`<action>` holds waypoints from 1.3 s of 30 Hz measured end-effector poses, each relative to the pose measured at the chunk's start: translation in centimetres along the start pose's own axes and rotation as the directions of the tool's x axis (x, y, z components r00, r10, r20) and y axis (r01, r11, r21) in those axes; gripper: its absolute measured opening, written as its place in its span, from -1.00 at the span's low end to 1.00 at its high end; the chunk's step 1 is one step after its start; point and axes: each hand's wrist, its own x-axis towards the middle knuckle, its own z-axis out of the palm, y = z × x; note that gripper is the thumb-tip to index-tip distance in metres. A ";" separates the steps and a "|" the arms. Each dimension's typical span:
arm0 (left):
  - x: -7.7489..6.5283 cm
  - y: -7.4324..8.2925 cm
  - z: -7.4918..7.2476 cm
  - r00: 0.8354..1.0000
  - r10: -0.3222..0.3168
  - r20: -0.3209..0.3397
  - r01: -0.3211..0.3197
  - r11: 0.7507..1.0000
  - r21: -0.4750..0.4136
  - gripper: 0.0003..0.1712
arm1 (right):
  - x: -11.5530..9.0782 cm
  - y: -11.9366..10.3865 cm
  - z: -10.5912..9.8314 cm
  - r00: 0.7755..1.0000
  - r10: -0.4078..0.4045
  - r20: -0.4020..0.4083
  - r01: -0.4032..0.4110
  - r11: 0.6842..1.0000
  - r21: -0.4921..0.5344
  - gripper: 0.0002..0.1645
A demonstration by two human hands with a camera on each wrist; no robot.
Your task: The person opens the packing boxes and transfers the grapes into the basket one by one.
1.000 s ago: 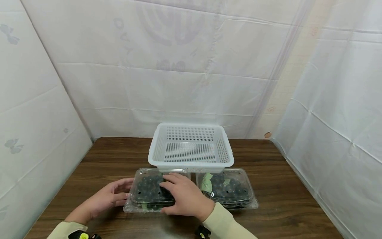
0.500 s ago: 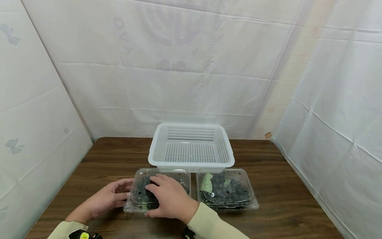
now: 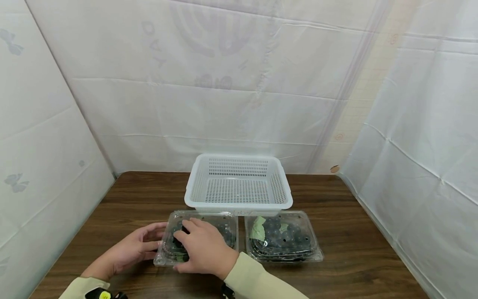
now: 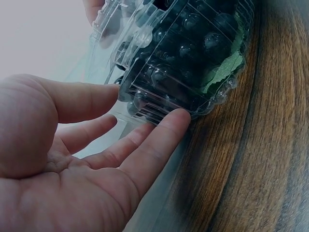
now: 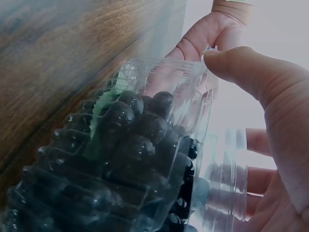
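A clear plastic clamshell box [image 3: 171,241] of dark grapes [image 5: 140,140] lies on the table at left of centre, its lid on. My left hand [image 3: 130,252] is at its left end; in the left wrist view the thumb [image 4: 91,101] touches the rim and the forefinger lies along the end wall. My right hand [image 3: 207,249] lies across the lid, fingers spread on top. In the right wrist view the right thumb [image 5: 236,65] presses on the rim at the corner. A second clamshell box [image 3: 284,236] with grapes and a green leaf [image 3: 258,229] sits to the right.
A white slotted plastic basket [image 3: 239,205] stands behind the two boxes. The dark wooden table [image 3: 354,236] is enclosed by white sheeting [image 3: 224,120] at the back and on both sides.
My right hand has slid left along the lid of the left box, towards its left end. My left hand, both boxes and the basket have stayed where they were.
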 end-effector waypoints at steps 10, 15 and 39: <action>-0.2 0.0 -0.3 0.999 -0.004 0.041 0.004 1.000 -0.013 -0.12 | 0.9 -0.2 -0.2 0.998 -0.057 0.035 0.059 0.997 -0.049 -0.32; -0.1 -0.2 -0.4 0.999 0.000 0.046 0.001 1.000 -0.012 -0.10 | 1.1 -0.5 -0.2 0.998 -0.063 0.023 0.064 0.997 -0.050 -0.35; 0.0 0.1 -0.1 0.997 0.022 0.075 -0.026 0.998 0.058 -0.02 | 2.6 -2.4 -0.7 0.977 -0.088 0.196 0.135 0.961 -0.243 -0.17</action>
